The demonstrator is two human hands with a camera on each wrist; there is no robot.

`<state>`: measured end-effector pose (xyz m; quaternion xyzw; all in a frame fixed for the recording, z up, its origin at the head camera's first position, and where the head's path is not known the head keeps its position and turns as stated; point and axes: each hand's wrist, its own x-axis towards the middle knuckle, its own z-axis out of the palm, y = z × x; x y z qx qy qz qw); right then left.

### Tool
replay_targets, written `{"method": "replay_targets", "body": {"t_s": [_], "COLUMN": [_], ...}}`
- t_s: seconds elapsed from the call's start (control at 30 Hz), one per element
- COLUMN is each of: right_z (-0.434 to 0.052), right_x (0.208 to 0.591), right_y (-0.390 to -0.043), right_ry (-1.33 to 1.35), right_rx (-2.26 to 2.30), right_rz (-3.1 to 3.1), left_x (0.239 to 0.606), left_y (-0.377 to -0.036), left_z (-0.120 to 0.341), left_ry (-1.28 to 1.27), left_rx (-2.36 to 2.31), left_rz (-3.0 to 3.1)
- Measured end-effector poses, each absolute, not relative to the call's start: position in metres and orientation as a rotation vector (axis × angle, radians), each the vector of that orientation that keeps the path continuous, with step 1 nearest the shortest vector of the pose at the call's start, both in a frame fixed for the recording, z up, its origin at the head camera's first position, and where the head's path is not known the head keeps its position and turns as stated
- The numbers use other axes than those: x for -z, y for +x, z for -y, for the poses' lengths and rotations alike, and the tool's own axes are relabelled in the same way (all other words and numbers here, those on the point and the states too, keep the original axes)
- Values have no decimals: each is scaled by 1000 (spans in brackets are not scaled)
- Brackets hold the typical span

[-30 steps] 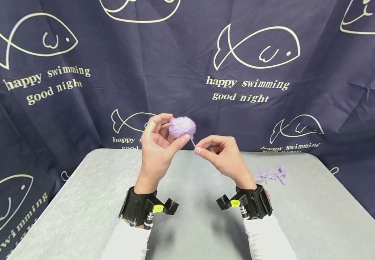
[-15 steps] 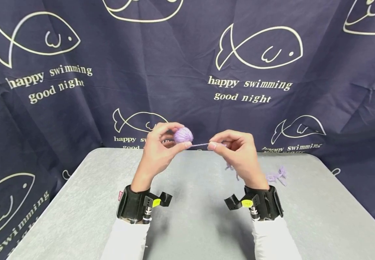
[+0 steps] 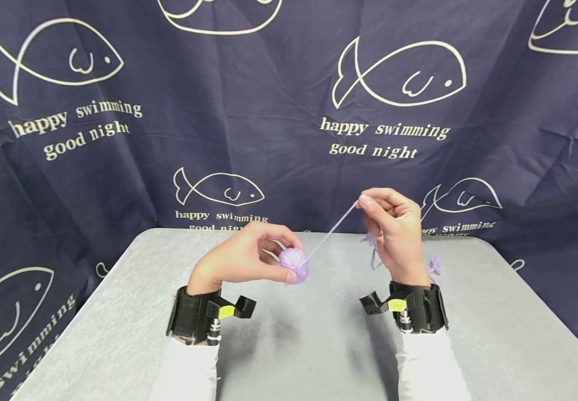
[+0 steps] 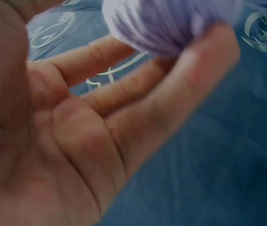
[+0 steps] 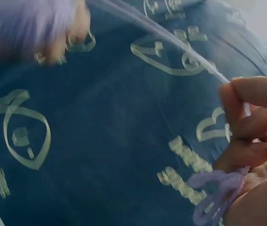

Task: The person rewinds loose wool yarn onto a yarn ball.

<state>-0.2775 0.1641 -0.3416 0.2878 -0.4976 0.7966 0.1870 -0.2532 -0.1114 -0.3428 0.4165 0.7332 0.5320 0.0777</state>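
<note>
Two hands work above a grey desk (image 3: 118, 334). The left hand (image 3: 241, 260) is held low over the desk, palm turned inward, its fingers and thumb curled round a small purple ball of yarn (image 3: 294, 263); this grip pinches the ball at the fingertips. From the ball a taut strand (image 3: 331, 229) rises up and to the right. The right hand (image 3: 394, 231) is raised higher, its thumb and forefinger pinching the strand's end, with loose yarn (image 3: 371, 245) hanging from its curled fingers. A scrap of yarn (image 3: 435, 264) lies on the desk just beyond the right wrist.
</note>
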Motion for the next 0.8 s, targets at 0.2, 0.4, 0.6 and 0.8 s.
{"method": "replay_targets", "body": {"t_s": [0.2,0.4,0.6,0.8], "right_z": [-204,-242,-267,-269], "right_x": [356,371,381,380], "right_y": [-291,-300,-299,-300], "right_ry": [706,336,-217,61], "right_rx": [-1976,-1559,-1124,-835], "right_rz": [2013,2405,2624,3044], "left_x": [342,343,341,339], "left_y": [-257,-261,-265,-265], "left_z": [133,149,151,138], "left_ry": [1410,1272,773,610], "left_rx": [-2081,-2619,-2972,-2771], "left_rz": [-1762,-1328,-1179,-1665]}}
